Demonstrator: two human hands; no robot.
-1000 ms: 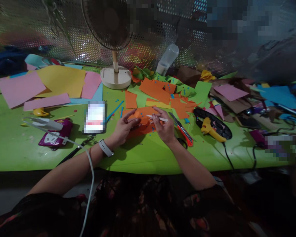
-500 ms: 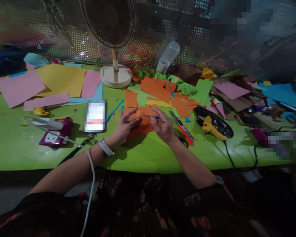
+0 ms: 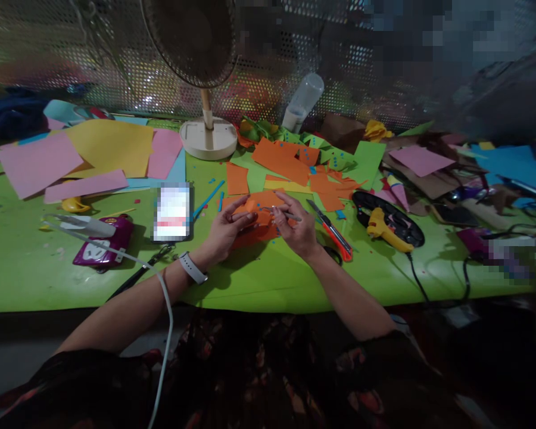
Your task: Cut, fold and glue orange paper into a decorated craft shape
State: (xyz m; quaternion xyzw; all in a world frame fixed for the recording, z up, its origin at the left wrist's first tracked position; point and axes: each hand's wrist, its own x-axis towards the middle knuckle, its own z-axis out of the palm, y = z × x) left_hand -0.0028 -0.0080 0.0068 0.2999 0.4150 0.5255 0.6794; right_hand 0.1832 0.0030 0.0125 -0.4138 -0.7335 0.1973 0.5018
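Observation:
At the middle of the green table (image 3: 232,289), my left hand (image 3: 227,231) pinches a small orange paper piece (image 3: 251,205) between thumb and fingers. My right hand (image 3: 296,226) grips a thin metal tool (image 3: 286,213), whose tip points left toward that piece. Under both hands lies orange paper (image 3: 261,234) with small blue dots near it. Just right of my right hand rests a red and black box cutter (image 3: 333,231). Fine detail at the fingertips is blurred.
A fan (image 3: 208,138) and a clear bottle (image 3: 304,101) stand at the back. A phone (image 3: 173,211) and purple power strip (image 3: 103,241) lie left, with a white cable over my left forearm. A yellow glue gun (image 3: 388,231) is right, among coloured paper sheets.
The tool in my right hand has tilted slightly, and my right fingers have shifted a little. My left hand keeps its hold on the orange piece.

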